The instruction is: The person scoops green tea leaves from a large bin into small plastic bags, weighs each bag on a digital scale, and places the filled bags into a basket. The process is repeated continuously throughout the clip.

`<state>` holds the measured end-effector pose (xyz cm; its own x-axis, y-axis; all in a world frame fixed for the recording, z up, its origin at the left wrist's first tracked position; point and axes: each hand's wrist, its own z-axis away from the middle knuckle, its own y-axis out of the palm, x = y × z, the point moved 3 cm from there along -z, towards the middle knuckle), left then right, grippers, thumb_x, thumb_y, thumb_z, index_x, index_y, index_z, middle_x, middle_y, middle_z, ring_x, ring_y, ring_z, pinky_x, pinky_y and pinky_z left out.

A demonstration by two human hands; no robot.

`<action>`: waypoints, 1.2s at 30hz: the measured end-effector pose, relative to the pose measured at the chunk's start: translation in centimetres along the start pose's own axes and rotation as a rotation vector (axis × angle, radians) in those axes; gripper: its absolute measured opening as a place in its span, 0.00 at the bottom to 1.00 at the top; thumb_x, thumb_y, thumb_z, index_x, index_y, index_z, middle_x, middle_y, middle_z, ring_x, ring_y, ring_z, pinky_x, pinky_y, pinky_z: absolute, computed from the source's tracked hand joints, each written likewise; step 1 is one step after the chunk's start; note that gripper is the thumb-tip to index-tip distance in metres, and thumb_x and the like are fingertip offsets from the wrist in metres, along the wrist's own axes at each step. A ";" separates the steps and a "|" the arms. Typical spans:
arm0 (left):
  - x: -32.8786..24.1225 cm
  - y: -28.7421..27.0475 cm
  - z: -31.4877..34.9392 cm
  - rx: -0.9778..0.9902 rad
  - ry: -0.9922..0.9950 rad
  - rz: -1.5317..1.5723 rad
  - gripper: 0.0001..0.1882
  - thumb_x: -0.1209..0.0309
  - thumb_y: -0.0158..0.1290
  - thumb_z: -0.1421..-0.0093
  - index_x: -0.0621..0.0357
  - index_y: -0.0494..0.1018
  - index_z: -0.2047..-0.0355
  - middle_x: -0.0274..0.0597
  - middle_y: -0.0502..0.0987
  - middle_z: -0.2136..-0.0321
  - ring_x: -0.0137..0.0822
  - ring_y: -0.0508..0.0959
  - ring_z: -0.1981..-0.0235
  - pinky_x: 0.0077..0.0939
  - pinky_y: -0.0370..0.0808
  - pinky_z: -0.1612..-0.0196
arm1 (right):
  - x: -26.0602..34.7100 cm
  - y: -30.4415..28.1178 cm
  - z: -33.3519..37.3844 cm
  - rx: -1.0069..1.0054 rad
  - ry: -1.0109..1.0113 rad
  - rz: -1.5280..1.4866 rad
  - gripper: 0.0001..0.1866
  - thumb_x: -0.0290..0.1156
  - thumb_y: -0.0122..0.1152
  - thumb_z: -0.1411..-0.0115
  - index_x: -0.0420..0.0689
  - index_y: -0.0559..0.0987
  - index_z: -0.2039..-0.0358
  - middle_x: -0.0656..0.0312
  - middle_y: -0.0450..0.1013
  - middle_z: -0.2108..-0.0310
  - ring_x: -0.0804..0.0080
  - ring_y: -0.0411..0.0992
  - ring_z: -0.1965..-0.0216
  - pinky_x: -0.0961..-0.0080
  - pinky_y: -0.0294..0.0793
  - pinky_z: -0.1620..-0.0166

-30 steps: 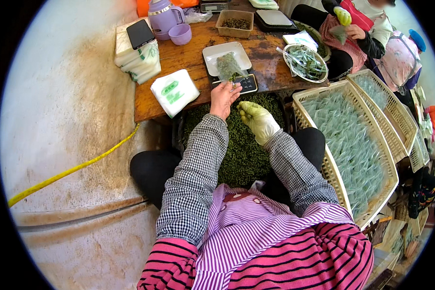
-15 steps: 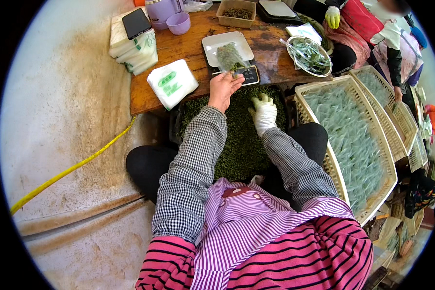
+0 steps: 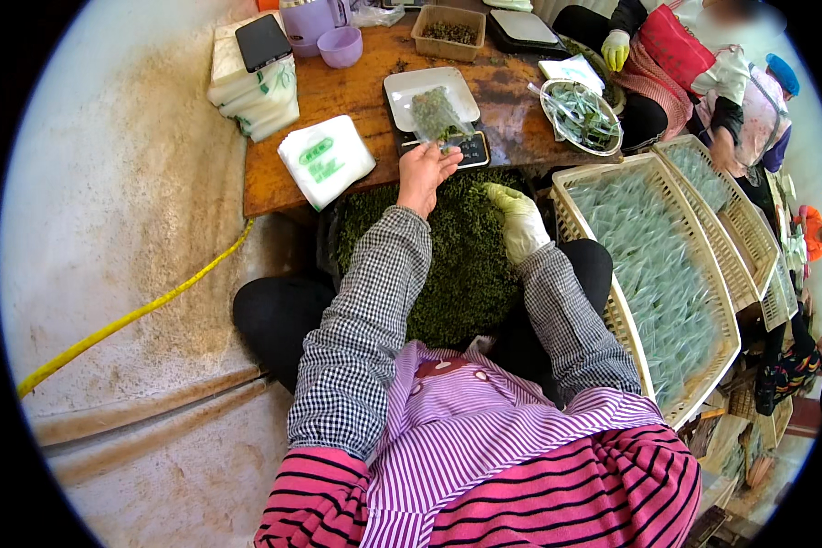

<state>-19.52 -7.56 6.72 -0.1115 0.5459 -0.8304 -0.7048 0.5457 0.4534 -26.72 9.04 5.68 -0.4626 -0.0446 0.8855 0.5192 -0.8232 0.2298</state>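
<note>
My bare left hand [image 3: 429,172] pinches the open end of a clear plastic bag [image 3: 437,114] partly filled with small green pieces. The bag rests on the white tray of a digital scale [image 3: 399,91], its dark display just beyond my fingers. My right hand [image 3: 521,219], in a pale glove, is low over the right side of a dark tub of loose green plant bits [image 3: 457,292]. Its fingers are drawn together and point left; whatever they grip is hidden. The tub sits between my knees, under the table edge.
On the wooden table [image 3: 511,87] are a stack of printed bags [image 3: 327,163], a purple cup [image 3: 340,47], a phone [image 3: 262,43] and a bowl of filled packets [image 3: 583,117]. A crate of packets [image 3: 648,265] stands at my right. Another person's gloved hand [image 3: 616,50] shows beyond the table.
My right hand has moved slightly right and its fingers have drawn together. My left hand keeps hold of the bag on the scale. The other person has shifted at the far right.
</note>
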 end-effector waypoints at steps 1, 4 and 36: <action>0.0 0.0 0.0 -0.001 0.000 -0.006 0.19 0.68 0.41 0.31 0.69 0.64 0.46 0.50 0.77 0.59 0.36 0.80 0.59 0.21 0.79 0.61 | 1.0 0.5 0.5 0.053 -0.014 -0.063 0.13 0.31 0.61 0.41 0.40 0.78 0.58 0.66 0.75 0.61 0.78 0.69 0.59 0.78 0.63 0.49; 0.0 0.1 0.2 -0.011 0.004 -0.010 0.18 0.67 0.40 0.31 0.69 0.65 0.47 0.49 0.77 0.58 0.36 0.80 0.58 0.22 0.79 0.61 | 2.9 2.5 0.6 0.040 -0.175 -0.088 0.12 0.28 0.62 0.42 0.42 0.79 0.57 0.65 0.74 0.57 0.78 0.69 0.57 0.78 0.65 0.49; 5.5 -2.2 7.2 0.030 -0.119 -0.100 0.21 0.67 0.39 0.33 0.70 0.64 0.45 0.51 0.77 0.57 0.36 0.79 0.58 0.24 0.77 0.57 | -1.3 1.9 0.9 -0.228 -0.762 0.654 0.13 0.27 0.60 0.44 0.43 0.80 0.57 0.53 0.68 0.49 0.57 0.65 0.47 0.67 0.64 0.44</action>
<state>-13.55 -1.15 3.48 0.0427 0.5584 -0.8285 -0.6869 0.6186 0.3815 -24.49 8.05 5.37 0.4813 -0.2168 0.8493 0.3205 -0.8583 -0.4007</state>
